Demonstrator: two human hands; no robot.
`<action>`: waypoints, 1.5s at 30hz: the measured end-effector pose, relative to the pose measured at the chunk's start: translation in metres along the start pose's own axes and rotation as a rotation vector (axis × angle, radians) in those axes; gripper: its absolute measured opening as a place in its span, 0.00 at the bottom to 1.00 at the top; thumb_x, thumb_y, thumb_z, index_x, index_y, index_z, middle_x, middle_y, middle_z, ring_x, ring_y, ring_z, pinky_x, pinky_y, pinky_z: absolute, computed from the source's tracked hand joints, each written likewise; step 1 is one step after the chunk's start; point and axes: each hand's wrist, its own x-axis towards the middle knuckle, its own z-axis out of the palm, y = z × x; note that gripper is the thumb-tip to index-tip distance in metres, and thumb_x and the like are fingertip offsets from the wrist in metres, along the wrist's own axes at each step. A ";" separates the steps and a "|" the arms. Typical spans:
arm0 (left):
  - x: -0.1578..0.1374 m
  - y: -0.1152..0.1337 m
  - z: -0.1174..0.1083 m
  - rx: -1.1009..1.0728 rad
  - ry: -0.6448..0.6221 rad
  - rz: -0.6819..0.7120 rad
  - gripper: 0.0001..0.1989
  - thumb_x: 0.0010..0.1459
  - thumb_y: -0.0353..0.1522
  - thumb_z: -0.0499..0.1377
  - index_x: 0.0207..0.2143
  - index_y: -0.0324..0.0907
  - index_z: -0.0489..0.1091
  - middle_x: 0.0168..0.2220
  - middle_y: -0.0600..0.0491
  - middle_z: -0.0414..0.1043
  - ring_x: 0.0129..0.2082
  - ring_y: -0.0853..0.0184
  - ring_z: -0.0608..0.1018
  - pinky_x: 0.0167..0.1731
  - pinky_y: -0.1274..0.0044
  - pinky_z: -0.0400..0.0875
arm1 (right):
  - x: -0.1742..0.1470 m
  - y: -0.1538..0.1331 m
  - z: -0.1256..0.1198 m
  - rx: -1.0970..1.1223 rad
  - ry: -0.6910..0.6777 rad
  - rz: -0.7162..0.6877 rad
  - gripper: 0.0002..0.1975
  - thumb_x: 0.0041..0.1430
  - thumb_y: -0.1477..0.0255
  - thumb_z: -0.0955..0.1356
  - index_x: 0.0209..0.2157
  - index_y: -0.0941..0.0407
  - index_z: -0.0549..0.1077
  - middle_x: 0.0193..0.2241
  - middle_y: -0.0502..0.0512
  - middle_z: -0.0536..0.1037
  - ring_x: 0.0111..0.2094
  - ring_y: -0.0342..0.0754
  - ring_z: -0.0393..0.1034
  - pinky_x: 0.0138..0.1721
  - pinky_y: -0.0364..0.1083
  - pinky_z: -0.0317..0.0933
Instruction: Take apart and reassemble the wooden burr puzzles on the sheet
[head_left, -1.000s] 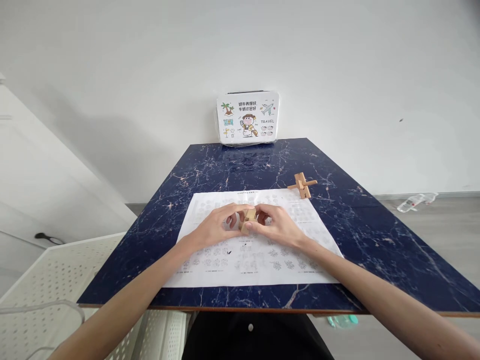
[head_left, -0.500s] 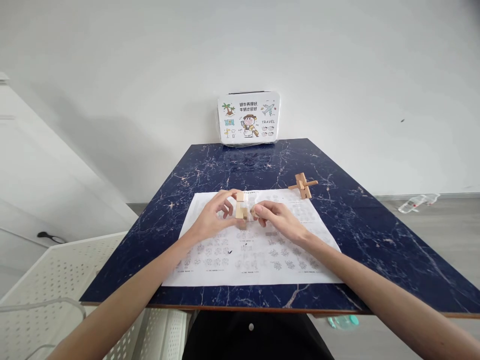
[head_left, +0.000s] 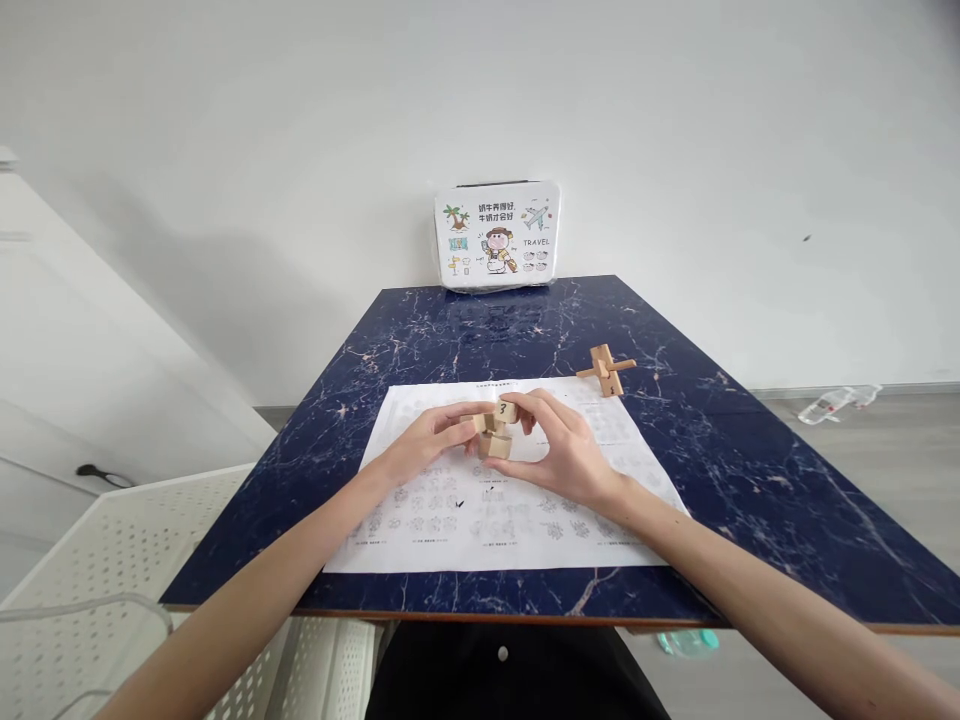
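Observation:
Between my hands, over the printed sheet [head_left: 487,545], is a cluster of light wooden puzzle blocks [head_left: 495,446], one marked with a "3". My left hand [head_left: 429,440] grips the cluster from the left, thumb and fingers pinching a block. From the right, my right hand [head_left: 564,448] holds the same cluster, fingers on the numbered block and thumb under the lower one. How the pieces join is partly hidden by my fingers. An interlocked wooden cross-shaped puzzle [head_left: 606,371] rests at the sheet's top right corner.
A white cartoon-printed case [head_left: 498,238] stands against the wall at the back of the dark blue marbled table [head_left: 510,345]. A white perforated stand [head_left: 112,540] is at the left. Plastic bottles [head_left: 829,405] lie on the floor.
My right hand has moved left and closed onto the wooden blocks. The cluster has turned, bringing the "3" into view. My left hand has shifted its grip on it.

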 end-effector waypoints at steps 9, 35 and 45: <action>-0.001 0.005 0.003 0.109 -0.119 -0.037 0.27 0.62 0.51 0.65 0.55 0.44 0.78 0.48 0.46 0.80 0.45 0.58 0.79 0.46 0.69 0.71 | 0.002 -0.001 -0.001 -0.048 -0.090 -0.027 0.26 0.65 0.54 0.72 0.57 0.55 0.70 0.38 0.59 0.78 0.37 0.54 0.74 0.40 0.52 0.68; 0.003 0.001 0.009 0.122 0.004 -0.014 0.21 0.66 0.46 0.64 0.53 0.43 0.78 0.45 0.46 0.79 0.38 0.64 0.78 0.43 0.70 0.73 | 0.001 -0.009 0.008 -0.131 -0.158 0.119 0.26 0.69 0.56 0.69 0.60 0.55 0.67 0.36 0.58 0.81 0.30 0.52 0.75 0.31 0.49 0.66; 0.003 -0.004 -0.002 -0.153 0.026 0.097 0.27 0.66 0.53 0.60 0.52 0.42 0.80 0.42 0.44 0.78 0.36 0.65 0.74 0.41 0.71 0.70 | 0.003 -0.014 -0.001 0.138 0.014 0.207 0.30 0.64 0.61 0.72 0.64 0.51 0.64 0.33 0.51 0.77 0.31 0.49 0.72 0.37 0.50 0.71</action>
